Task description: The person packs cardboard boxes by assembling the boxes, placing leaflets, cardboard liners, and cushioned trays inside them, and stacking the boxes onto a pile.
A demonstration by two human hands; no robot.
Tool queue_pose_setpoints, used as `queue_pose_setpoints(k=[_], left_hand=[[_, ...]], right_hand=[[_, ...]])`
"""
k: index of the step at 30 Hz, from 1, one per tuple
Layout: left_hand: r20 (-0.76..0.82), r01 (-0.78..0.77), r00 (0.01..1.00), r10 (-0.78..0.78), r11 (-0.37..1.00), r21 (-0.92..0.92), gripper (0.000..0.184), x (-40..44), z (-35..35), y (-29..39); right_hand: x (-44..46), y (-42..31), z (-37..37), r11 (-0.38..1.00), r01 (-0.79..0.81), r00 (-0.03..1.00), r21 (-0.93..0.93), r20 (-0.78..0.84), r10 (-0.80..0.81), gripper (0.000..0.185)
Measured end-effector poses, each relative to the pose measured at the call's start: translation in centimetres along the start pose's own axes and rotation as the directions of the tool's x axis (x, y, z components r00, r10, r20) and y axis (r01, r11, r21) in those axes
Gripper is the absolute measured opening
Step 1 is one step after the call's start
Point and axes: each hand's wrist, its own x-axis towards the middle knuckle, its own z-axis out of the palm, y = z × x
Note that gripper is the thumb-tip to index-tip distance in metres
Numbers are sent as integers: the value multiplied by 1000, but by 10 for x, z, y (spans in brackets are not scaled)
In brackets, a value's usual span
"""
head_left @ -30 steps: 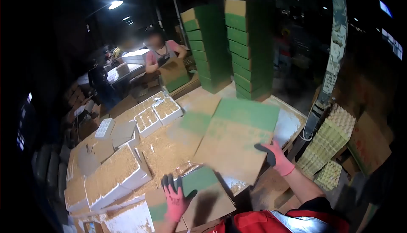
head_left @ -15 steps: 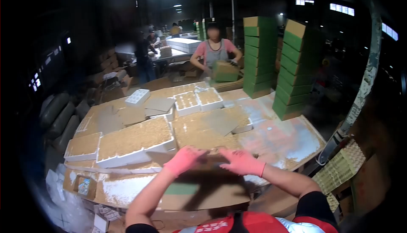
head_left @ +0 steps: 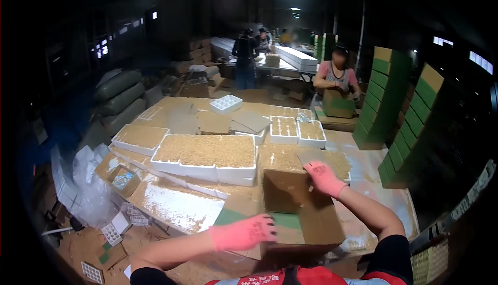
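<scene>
Apparently steadying the open carton (head_left: pixel 322 221) between the left hand (head_left: pixel 245 233), curling at its left edge, and the right hand (head_left: pixel 325 179), resting at its far-right rim, showing neither grip clearly enough to tell, with white trays (head_left: pixel 236 175) resting beyond the left hand.

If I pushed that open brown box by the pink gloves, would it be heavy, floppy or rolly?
The open box is probably light for its size, since I see no goods inside. Its thin cardboard walls may bend if squeezed. It likely won't roll, because its sides are flat.
</scene>
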Motion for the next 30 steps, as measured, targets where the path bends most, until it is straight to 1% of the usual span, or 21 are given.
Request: queue_pose_setpoints(k=[1, 2, 4, 5, 6, 8, 12, 13, 14, 15, 16, 19, 20, 21, 22, 23, 25, 26, 27, 28, 30], left_hand=[[55, 151, 987, -151, 988, -8, 27, -25, -1, -14], [105, 296, 950, -293, 955, -11, 27, -45, -3, -24], [414, 655, 735, -537, 721, -228, 28, -42, -55, -7], [438, 723, 691, -575, 566, -397, 34, -37, -56, -7], [256, 740, 672, -694, 629, -238, 36, -20, -46, 2], [-164, 760, 648, -744, 644, 84, 40, 40, -8, 31], [-180, 671, 740, -648, 727, 146, 48, 73, 67, -29], [-182, 603, 797, -577, 781, 164, 49, 66, 76, -34], [-184, 525, 849, -496, 831, 183, 51, 62, 85, -41], [-103, 512, 859, -502, 846, 150, 61, 55, 120, -46], [-97, 522, 853, -513, 830, 195, 56, 55, 132, -43], [160, 358, 875, -456, 835, 418, 54, 57, 90, -45], [122, 440, 843, -524, 802, 404, 63, 58, 36, -35], [-115, 630, 773, -624, 733, 258, 59, 50, -15, -25], [-305, 765, 624, -719, 642, 51, 55, 44, -48, -19], [-14, 781, 548, -836, 517, -350, 70, 51, -60, -17], [328, 646, 517, -791, 109, -756, 90, 45, 32, -23], [92, 703, 706, -702, 679, -211, 91, 72, 38, 0], [75, 654, 754, -653, 757, 9, 90, 71, 80, 10], [-22, 622, 777, -629, 772, -131, 89, 63, 89, 4], [-78, 654, 706, -704, 691, -307, 85, 25, 77, -24]], right_hand=[[-6, 16, 13, 999, 0, 996, -55, 93, 5, 30], [-9, 22, 20, 999, 2, 999, -36, 42, 0, 22], [-6, 2, -4, 982, 30, 989, -186, 146, -3, 12], [-4, -14, -13, 976, 36, 967, -216, 253, 21, 11], [-3, -33, -18, 970, 36, 933, -239, 357, 53, 11], [-6, -71, -25, 931, 296, 862, -216, 480, -163, 12], [-29, -48, -32, 966, 238, 933, 100, 253, -256, 35], [-29, -40, -57, 971, 10, 881, 238, 457, -122, 45], [-35, -39, -55, 967, -43, 945, 252, 325, -42, 45], [-41, -43, -41, 957, -100, 982, 274, 181, 51, 47], [-46, -53, -25, 937, -156, 988, 311, 33, 153, 51], [-26, -78, 14, 902, -297, 933, 314, -106, 344, 62], [-26, -83, 38, 874, -359, 912, 328, -75, 403, 63], [-24, -89, 45, 821, -432, 870, 374, -67, 489, 63], [-27, -97, 51, 754, -502, 823, 423, -35, 567, 62], [-28, -103, 58, 738, -515, 794, 436, -81, 603, 62], [-22, -116, 78, 711, -529, 742, 463, -152, 652, 61], [-19, -115, 89, 603, -497, 675, 624, -159, 720, 60], [-23, -112, 83, 582, -390, 594, 714, -288, 751, 53], [-46, -115, 88, 569, -442, 538, 694, -302, 787, 52], [-80, -117, 87, 544, -525, 401, 654, -373, 836, 49]])
